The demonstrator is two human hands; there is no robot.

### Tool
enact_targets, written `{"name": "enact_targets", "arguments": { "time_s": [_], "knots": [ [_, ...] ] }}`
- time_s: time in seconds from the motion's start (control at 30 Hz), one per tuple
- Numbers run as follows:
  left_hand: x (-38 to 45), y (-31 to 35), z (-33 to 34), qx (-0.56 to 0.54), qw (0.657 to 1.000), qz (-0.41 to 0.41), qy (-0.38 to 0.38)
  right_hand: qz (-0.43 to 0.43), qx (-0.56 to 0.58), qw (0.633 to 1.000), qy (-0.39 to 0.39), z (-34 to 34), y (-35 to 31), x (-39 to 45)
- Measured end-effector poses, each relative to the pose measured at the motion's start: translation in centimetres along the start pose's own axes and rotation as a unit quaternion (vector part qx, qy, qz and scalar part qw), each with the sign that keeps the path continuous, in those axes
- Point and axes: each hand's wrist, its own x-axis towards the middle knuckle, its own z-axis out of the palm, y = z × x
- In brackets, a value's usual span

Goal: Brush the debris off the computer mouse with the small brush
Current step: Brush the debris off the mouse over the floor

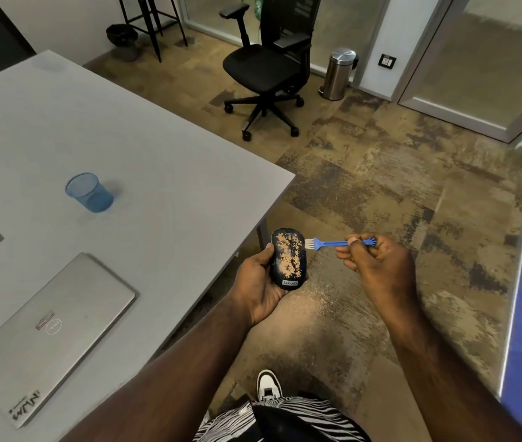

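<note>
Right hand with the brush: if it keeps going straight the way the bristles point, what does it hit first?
The right hand aims the small brush leftward; its white bristles would meet the debris-covered right edge of the computer mouse, held in the left hand. They look nearly touching, though depth is unclear.

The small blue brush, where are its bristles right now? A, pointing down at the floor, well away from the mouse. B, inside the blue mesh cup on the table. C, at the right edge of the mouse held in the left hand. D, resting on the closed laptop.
C: the right hand holds the brush level, its white bristles meeting the right edge of the debris-covered mouse, which the left hand holds.
</note>
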Motion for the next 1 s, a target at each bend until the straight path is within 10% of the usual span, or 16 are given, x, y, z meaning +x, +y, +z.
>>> {"name": "enact_targets", "arguments": {
  "time_s": [1.0],
  "knots": [
    [-0.7,-0.2,0.6,0.012,1.000,-0.011,-0.007,-0.016,-0.005,1.000,-0.013,-0.5,-1.3,0.2]
  ]
}}
